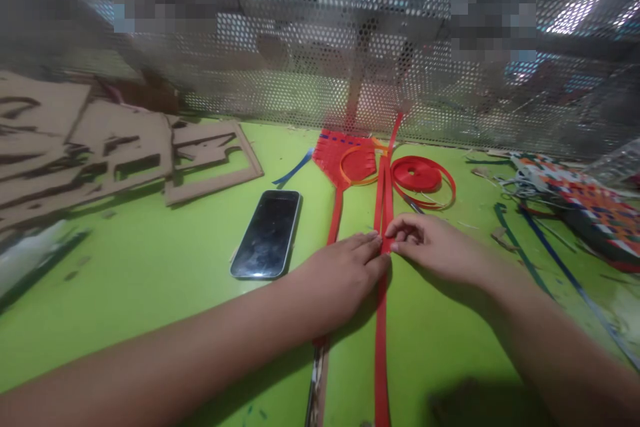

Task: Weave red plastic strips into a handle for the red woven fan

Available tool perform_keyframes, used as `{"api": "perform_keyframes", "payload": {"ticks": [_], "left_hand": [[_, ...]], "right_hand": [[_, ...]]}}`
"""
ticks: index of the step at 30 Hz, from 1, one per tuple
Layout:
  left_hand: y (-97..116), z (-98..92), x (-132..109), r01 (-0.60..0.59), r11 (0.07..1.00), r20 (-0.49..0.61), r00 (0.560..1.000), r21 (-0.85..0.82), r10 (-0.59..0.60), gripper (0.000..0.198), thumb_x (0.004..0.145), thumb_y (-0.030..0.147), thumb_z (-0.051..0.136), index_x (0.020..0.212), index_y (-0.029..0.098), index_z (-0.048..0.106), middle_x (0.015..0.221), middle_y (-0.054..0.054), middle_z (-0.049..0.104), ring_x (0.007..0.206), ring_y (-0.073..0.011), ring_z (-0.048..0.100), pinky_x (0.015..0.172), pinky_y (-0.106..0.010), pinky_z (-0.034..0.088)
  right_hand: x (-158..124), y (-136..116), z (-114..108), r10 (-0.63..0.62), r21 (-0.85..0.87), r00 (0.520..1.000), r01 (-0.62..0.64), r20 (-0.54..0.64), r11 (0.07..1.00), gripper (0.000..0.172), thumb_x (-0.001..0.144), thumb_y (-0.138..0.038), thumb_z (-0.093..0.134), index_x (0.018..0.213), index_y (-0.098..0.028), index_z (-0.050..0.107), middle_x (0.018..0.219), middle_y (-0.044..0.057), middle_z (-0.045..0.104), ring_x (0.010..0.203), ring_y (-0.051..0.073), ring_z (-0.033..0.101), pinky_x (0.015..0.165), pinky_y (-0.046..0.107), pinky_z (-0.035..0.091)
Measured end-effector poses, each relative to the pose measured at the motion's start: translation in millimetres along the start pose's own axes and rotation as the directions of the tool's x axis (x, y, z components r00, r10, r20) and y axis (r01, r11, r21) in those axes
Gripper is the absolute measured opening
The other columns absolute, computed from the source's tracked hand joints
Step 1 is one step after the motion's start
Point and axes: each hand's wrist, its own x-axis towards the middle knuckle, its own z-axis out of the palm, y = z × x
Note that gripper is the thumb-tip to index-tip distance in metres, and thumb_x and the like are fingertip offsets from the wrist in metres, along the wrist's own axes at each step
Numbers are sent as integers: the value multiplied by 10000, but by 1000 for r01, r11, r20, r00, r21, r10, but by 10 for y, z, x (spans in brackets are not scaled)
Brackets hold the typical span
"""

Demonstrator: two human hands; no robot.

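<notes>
A long red strip [381,347] runs up the green table and is doubled from the hands upward. My left hand [350,273] presses and grips it, fingers together and thumb across it. Directly opposite, my right hand [430,247] pinches the strip at the doubled part, with its fingers curled. Beyond the hands lies a red woven piece [345,157] with a blue stitched line and a narrow red-wrapped handle, partly hidden under my left forearm. An orange strip loop [343,173] rests over the woven piece. A red roll of strip [415,175] sits to its right.
A smartphone [267,233] lies left of the hands. Cut cardboard frames [215,190] are piled at the left. A perforated metal screen [310,60] borders the table's far side. At the right lie a multicoloured woven piece [595,200] and loose green and blue strips [570,270].
</notes>
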Motion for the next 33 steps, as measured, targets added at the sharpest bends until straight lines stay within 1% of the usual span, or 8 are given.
{"api": "perform_keyframes", "payload": {"ticks": [4, 7, 9, 13, 18, 22, 28, 33], "left_hand": [[-21, -19, -8, -16, 1000, 22, 1000, -27, 17, 488, 1041, 152, 462, 1500, 21, 565, 1582, -271, 537, 1492, -359, 523, 1234, -471, 442], [-39, -36, -12, -5, 999, 28, 1000, -49, 7, 469, 1066, 160, 448, 1499, 28, 569, 1605, -256, 515, 1506, -348, 507, 1246, -461, 429], [-46, -41, -15, 2, 998, 33, 999, -64, 0, 467, 1072, 170, 453, 1502, 30, 569, 1611, -251, 509, 1512, -348, 498, 1247, -463, 427], [-54, -37, -25, 17, 996, 32, 999, -92, -14, 466, 1075, 184, 467, 1513, 63, 572, 1609, -235, 519, 1502, -332, 516, 1241, -458, 433], [-67, -32, -34, 20, 995, 33, 999, -97, -17, 498, 1069, 181, 462, 1553, 91, 537, 1626, -218, 505, 1510, -315, 508, 1243, -456, 429], [-55, -46, -24, 13, 998, 28, 1000, -66, -11, 482, 1056, 175, 477, 1521, 79, 563, 1604, -222, 534, 1499, -318, 522, 1238, -445, 435], [-28, -52, -11, 7, 999, 20, 1000, -32, -7, 481, 1025, 160, 511, 1490, 63, 585, 1581, -238, 555, 1483, -335, 539, 1234, -449, 442], [-32, -45, -9, 2, 999, 31, 1000, -48, -1, 521, 1000, 127, 524, 1513, 45, 563, 1593, -249, 535, 1514, -344, 497, 1243, -454, 433]], "right_hand": [[-40, 26, -32, -53, 11, 997, 52, 48, 999, 126, 985, -277, 633, 1069, -237, 717, 835, -11, 651, 749, 167, 550, 661, 298, 412], [-81, 40, -55, -91, -9, 993, 92, 70, 996, 170, 1021, -332, 602, 1125, -254, 712, 898, -4, 680, 790, 174, 571, 699, 307, 440], [-94, 45, -65, -99, -15, 992, 100, 81, 995, 182, 1027, -350, 601, 1141, -257, 709, 905, -4, 681, 794, 175, 572, 701, 308, 445], [-84, 51, -61, -88, -9, 994, 89, 69, 996, 181, 1022, -352, 606, 1125, -249, 713, 872, -1, 667, 777, 177, 560, 674, 304, 433], [-70, 55, -36, -91, -20, 994, 93, 55, 996, 166, 1010, -330, 607, 1097, -245, 720, 850, 3, 656, 748, 174, 552, 653, 299, 417], [-77, 46, -28, -92, -17, 995, 93, 44, 996, 158, 1007, -323, 607, 1091, -243, 714, 832, 0, 649, 739, 171, 544, 639, 294, 413], [-59, 24, -3, -107, -69, 994, 108, 18, 992, 115, 986, -314, 633, 1039, -243, 706, 809, -16, 646, 724, 162, 544, 630, 293, 402], [-62, 6, 33, -60, -79, 997, 56, -42, 995, 81, 953, -281, 644, 994, -239, 700, 765, -15, 638, 691, 161, 539, 599, 288, 399]]}}
